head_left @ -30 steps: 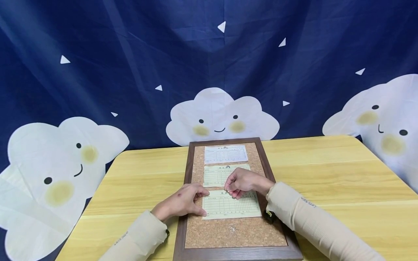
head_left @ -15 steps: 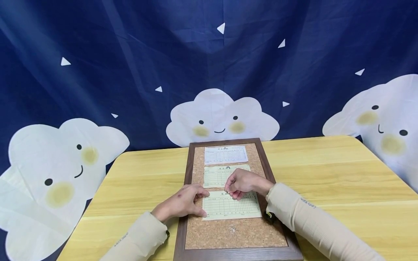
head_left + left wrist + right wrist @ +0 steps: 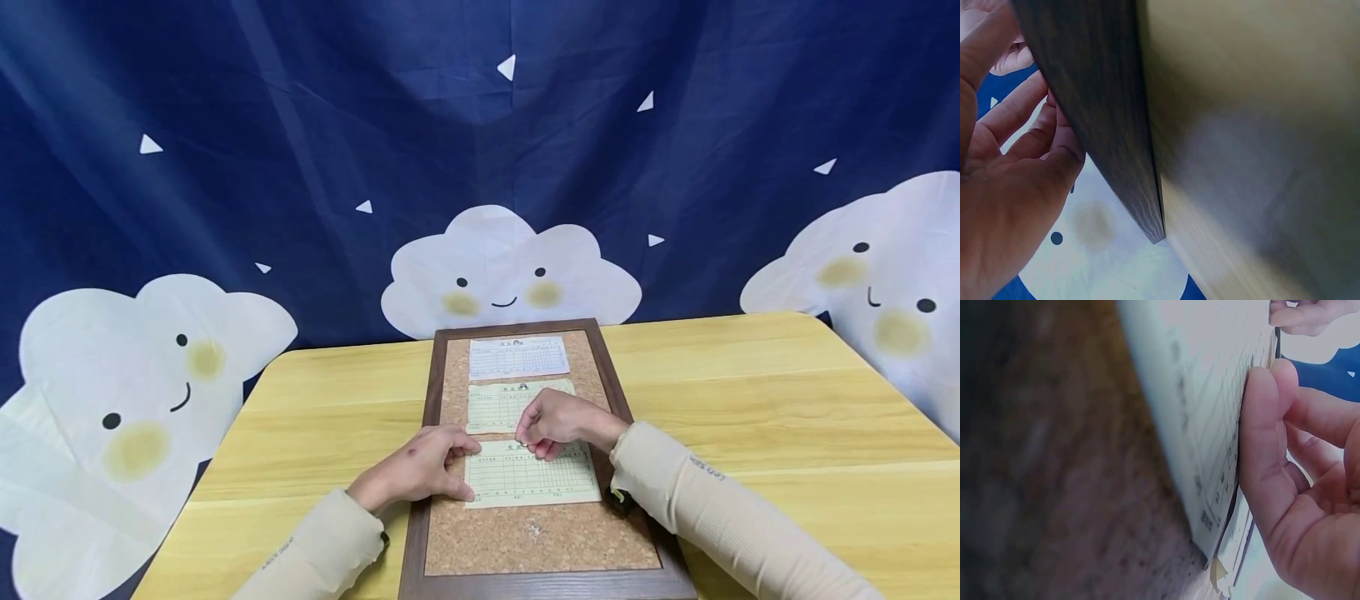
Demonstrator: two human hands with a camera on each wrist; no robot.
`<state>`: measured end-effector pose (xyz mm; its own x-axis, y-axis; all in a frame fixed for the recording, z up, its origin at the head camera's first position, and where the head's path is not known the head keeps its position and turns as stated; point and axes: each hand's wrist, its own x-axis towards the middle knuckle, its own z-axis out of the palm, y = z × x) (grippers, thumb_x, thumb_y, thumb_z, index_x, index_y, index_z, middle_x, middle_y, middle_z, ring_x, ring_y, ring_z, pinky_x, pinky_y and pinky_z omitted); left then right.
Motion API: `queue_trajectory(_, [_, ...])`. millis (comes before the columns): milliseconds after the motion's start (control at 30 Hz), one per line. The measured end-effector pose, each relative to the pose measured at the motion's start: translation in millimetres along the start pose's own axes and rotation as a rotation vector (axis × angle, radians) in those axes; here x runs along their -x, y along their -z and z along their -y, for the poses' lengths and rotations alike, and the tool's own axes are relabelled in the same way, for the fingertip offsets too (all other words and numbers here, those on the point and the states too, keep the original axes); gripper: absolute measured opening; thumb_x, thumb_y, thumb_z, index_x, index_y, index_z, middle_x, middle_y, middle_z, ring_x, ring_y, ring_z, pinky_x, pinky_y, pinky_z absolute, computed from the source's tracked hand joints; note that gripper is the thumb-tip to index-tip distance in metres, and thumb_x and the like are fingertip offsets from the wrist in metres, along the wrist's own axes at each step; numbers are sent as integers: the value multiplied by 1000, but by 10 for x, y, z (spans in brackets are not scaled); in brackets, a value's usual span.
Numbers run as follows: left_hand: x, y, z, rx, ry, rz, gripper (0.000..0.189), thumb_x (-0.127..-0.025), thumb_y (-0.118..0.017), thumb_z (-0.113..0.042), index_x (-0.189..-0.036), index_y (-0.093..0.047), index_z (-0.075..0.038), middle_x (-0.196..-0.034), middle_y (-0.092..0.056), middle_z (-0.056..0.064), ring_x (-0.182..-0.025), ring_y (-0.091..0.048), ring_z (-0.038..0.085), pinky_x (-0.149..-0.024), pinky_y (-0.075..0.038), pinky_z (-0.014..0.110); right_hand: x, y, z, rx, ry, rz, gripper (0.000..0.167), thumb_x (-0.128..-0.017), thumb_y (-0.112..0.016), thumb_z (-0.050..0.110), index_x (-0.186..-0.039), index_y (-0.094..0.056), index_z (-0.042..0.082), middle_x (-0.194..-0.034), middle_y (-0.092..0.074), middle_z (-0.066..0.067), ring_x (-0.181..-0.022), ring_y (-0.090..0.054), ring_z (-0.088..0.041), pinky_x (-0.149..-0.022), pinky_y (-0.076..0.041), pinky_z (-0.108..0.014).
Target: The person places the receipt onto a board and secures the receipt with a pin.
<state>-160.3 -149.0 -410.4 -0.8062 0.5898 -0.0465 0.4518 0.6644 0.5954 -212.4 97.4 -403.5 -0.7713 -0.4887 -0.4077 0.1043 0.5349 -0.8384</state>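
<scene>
My left hand [image 3: 431, 460] rests at the left edge of the lowest pale-green form slip [image 3: 525, 482], its thumb and forefinger touching the corners. In the left wrist view the same hand [image 3: 1029, 156] shows beside the board's dark frame. At the slip's top edge my right hand [image 3: 555, 421] pinches a small shiny thumbtack [image 3: 523, 444], mostly hidden by the fingertips. The right wrist view has this hand [image 3: 1297, 469] close against the paper. Beneath lies a cork board [image 3: 540, 542]. Above are a second green slip [image 3: 495, 408] and a white slip [image 3: 517, 358].
A brown wooden frame [image 3: 547, 585] surrounds the cork. The board lies on a yellow wood-grain table [image 3: 322, 417]. Shiny tacks sit at the top of the white and middle slips. A dark blue curtain [image 3: 420, 100] with cloud faces hangs behind.
Both hands stay in practically the same place on the lowest slip. The whole view has shifted down very slightly.
</scene>
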Motion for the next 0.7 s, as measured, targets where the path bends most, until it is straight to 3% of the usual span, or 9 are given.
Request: queue_trajectory(700, [5, -1, -3, -1, 3, 2, 53, -72, -91, -19, -116, -69, -2, -94, -57, -4, -87, -51, 13, -78, -47, 28, -10, -4, -18, -6, -16, -22, 11, -92, -67, -4, -85, -75, 0, -63, -64, -8, -50, -57, -11, -54, -56, -27])
